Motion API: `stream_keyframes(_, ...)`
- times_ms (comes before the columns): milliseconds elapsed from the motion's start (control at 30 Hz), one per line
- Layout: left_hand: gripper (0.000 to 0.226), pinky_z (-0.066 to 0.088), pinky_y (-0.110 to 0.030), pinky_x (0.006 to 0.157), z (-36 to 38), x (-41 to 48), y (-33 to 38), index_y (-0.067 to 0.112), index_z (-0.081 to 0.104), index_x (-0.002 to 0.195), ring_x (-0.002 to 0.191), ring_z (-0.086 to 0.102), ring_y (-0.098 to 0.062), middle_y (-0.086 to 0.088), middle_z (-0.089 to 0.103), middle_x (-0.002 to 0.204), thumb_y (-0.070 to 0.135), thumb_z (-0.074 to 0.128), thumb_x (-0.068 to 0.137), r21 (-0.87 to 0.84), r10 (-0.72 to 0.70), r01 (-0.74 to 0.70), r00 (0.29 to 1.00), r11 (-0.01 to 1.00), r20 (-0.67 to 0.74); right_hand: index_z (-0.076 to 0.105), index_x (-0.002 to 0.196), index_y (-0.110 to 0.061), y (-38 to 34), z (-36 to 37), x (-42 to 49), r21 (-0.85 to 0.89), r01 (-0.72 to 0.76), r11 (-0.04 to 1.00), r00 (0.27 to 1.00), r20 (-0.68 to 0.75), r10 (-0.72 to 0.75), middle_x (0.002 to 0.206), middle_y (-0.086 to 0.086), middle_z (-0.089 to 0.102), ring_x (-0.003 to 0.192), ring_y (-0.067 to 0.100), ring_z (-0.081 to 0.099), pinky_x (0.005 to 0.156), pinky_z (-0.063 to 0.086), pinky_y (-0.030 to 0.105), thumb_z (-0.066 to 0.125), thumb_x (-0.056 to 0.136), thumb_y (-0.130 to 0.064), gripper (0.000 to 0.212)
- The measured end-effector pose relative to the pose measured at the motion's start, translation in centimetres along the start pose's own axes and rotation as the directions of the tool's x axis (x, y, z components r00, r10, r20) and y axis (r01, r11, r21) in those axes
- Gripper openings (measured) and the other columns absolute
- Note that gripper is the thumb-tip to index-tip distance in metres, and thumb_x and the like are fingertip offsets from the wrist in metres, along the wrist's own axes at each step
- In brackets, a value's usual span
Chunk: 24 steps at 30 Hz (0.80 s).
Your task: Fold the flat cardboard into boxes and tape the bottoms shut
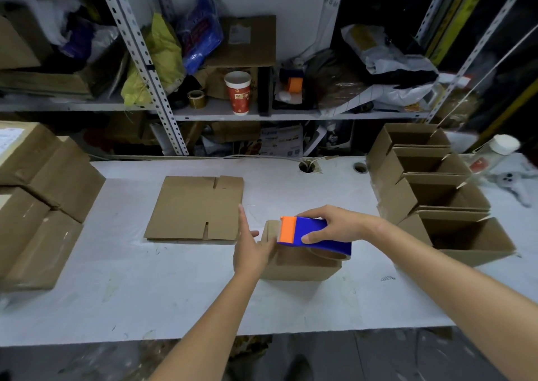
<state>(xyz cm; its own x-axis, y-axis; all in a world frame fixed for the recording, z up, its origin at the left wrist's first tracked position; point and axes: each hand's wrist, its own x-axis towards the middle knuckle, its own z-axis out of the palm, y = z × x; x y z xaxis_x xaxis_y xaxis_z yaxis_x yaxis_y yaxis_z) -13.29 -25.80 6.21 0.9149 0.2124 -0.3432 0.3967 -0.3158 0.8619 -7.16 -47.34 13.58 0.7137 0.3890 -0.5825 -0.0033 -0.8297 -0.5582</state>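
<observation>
A small folded cardboard box (pixel 300 265) stands bottom-up on the white table (pixel 174 293), in front of me. My right hand (pixel 334 226) grips a blue tape dispenser with an orange front (pixel 311 233) and holds it on top of the box. My left hand (pixel 250 243) rests with straight fingers against the box's left side. A stack of flat cardboard blanks (pixel 195 208) lies on the table to the left of the box.
Several open, folded boxes (pixel 436 194) stand in a row at the right. Sealed cartons (pixel 37 200) are piled at the left edge. Behind the table a metal shelf (pixel 233 115) holds a red paper cup (pixel 238 92), bags and tape rolls.
</observation>
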Motion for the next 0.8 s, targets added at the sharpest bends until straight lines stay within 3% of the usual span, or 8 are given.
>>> stream_keyframes(67,0.098,0.056,-0.041,0.080,0.4,0.0,0.0,0.061,-0.017,0.147,0.090,0.065,-0.016,0.008,0.063,0.105,0.064,0.060,0.086,0.039,-0.036,0.037,0.999,0.999,-0.012,0.046,0.143,-0.043,-0.2,0.0,0.1,-0.013,-0.001,1.000,1.000,-0.001,0.001,0.128,-0.014,0.057,0.108,0.014,0.060,0.088,0.056,0.032,0.071,0.086,-0.057,0.063)
stream_keyframes(167,0.098,0.049,-0.031,0.061,0.9,-0.1,0.2,0.051,-0.020,0.151,0.076,0.064,-0.013,0.004,0.065,0.087,0.048,0.060,0.095,0.090,-0.058,0.060,0.998,0.994,-0.027,0.045,0.144,-0.043,-0.5,0.1,0.2,-0.035,0.003,0.999,1.000,-0.023,-0.004,0.129,-0.014,0.056,0.109,0.014,0.058,0.089,0.055,0.033,0.070,0.086,-0.057,0.064)
stream_keyframes(267,0.095,0.050,-0.032,0.062,1.6,-0.1,0.2,0.050,-0.024,0.150,0.072,0.062,-0.012,0.008,0.063,0.083,0.036,0.056,0.100,0.083,-0.093,0.098,0.994,0.992,-0.059,0.045,0.144,-0.043,-0.7,0.1,0.2,-0.050,0.001,0.999,0.999,-0.039,-0.003,0.127,-0.014,0.055,0.109,0.015,0.058,0.086,0.054,0.030,0.070,0.087,-0.055,0.063)
stream_keyframes(400,0.094,0.051,-0.033,0.063,2.3,0.0,0.3,0.048,-0.025,0.151,0.073,0.060,-0.015,0.000,0.063,0.099,0.024,0.051,0.101,0.154,-0.103,0.110,0.993,0.982,-0.051,0.044,0.144,-0.042,-0.7,0.2,0.2,-0.056,-0.001,0.998,0.999,-0.037,-0.001,0.130,-0.014,0.055,0.111,0.015,0.057,0.087,0.054,0.031,0.070,0.088,-0.054,0.062)
stream_keyframes(500,0.090,0.038,-0.023,0.054,2.2,0.3,0.4,0.048,-0.022,0.152,0.079,0.057,-0.013,0.000,0.060,0.139,0.026,0.050,0.102,0.188,-0.078,0.080,0.997,0.979,-0.016,0.045,0.142,-0.044,-0.6,0.3,0.2,-0.056,-0.001,0.998,0.999,-0.035,-0.001,0.128,-0.014,0.056,0.109,0.014,0.058,0.085,0.053,0.029,0.070,0.087,-0.055,0.061)
stream_keyframes(667,0.088,0.036,-0.022,0.055,2.5,0.3,0.3,0.050,-0.018,0.152,0.073,0.054,-0.007,0.004,0.063,0.131,0.027,0.049,0.101,0.135,-0.109,0.110,0.994,0.985,-0.019,0.046,0.140,-0.044,-0.3,0.0,0.1,-0.017,-0.010,1.000,1.000,-0.028,0.010,0.125,-0.015,0.058,0.106,0.014,0.061,0.081,0.055,0.026,0.071,0.087,-0.054,0.059)
stream_keyframes(800,0.088,0.036,-0.022,0.053,2.6,0.6,0.2,0.050,-0.021,0.151,0.076,0.056,-0.010,-0.001,0.063,0.128,0.030,0.049,0.101,0.197,-0.120,0.111,0.992,0.974,0.033,0.046,0.140,-0.044,-0.2,0.0,0.0,-0.021,-0.036,0.999,0.999,-0.018,0.036,0.125,-0.015,0.057,0.106,0.015,0.061,0.081,0.056,0.026,0.071,0.086,-0.055,0.061)
